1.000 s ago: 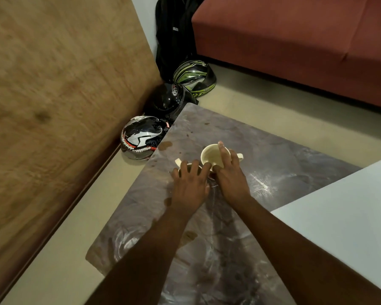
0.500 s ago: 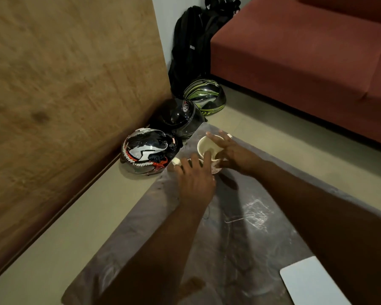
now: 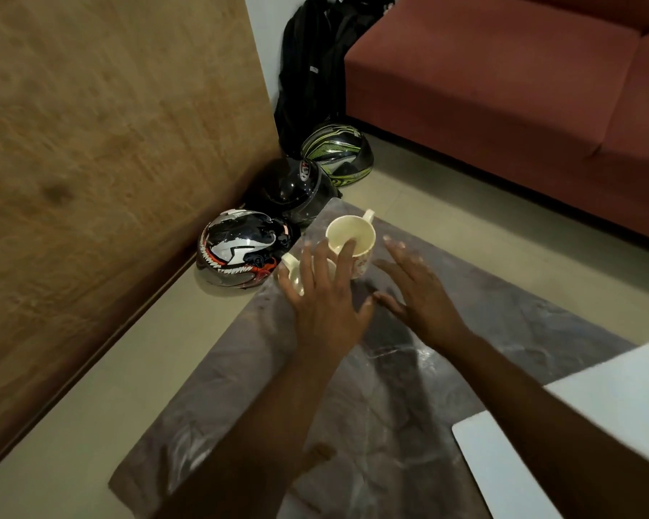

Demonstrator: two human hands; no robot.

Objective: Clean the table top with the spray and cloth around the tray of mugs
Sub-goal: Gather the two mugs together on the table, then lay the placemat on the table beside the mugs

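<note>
Two cream mugs stand close together at the far corner of the dark marbled table top (image 3: 446,368). The taller mug (image 3: 353,237) is upright with its handle pointing away. The second mug (image 3: 296,271) is mostly hidden under my left hand (image 3: 326,297), whose straight, spread fingers lie over its rim, one fingertip at the taller mug's rim. My right hand (image 3: 416,294) hovers just right of the taller mug, fingers straight and apart, holding nothing. No spray, cloth or tray shows.
Three helmets lie on the floor past the table corner: a white-and-red one (image 3: 240,249), a black one (image 3: 296,189), a green-striped one (image 3: 338,151). A black backpack (image 3: 311,69) leans by the red sofa (image 3: 502,88). A white board (image 3: 495,473) lies at the table's near right.
The mugs now sit nearer the table's far corner. My right hand has let go of the taller mug and drawn back to its right. The view has shifted.
</note>
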